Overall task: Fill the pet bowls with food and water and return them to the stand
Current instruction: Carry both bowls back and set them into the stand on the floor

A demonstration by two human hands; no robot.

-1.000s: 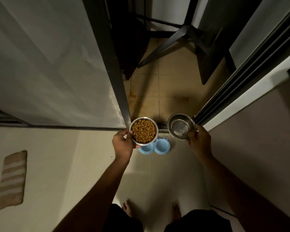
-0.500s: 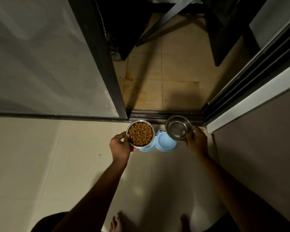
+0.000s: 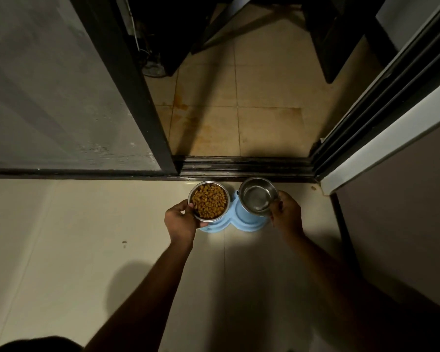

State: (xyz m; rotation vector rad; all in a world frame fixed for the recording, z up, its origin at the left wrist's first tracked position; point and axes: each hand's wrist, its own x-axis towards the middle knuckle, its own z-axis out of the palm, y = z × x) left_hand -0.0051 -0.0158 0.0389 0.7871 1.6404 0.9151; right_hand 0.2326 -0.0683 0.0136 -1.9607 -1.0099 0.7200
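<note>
My left hand point(image 3: 181, 222) grips the near-left rim of a steel bowl full of brown kibble point(image 3: 209, 201). My right hand point(image 3: 286, 215) holds a second steel bowl with water point(image 3: 258, 196) by its right rim. Both bowls hover just above a light blue double stand point(image 3: 241, 221) on the floor, which they mostly cover. The stand sits close to the sliding-door track.
A black sliding-door track point(image 3: 239, 167) runs just behind the stand. A screen door with a black frame point(image 3: 127, 85) stands at the left, and a wall with door rails point(image 3: 381, 110) at the right. Beyond the track lies a stained tiled floor point(image 3: 239, 110) with dark furniture legs.
I have bent lower toward the floor and both bowls have come down closer to the blue stand, which now looks larger. My feet have dropped out of view.
</note>
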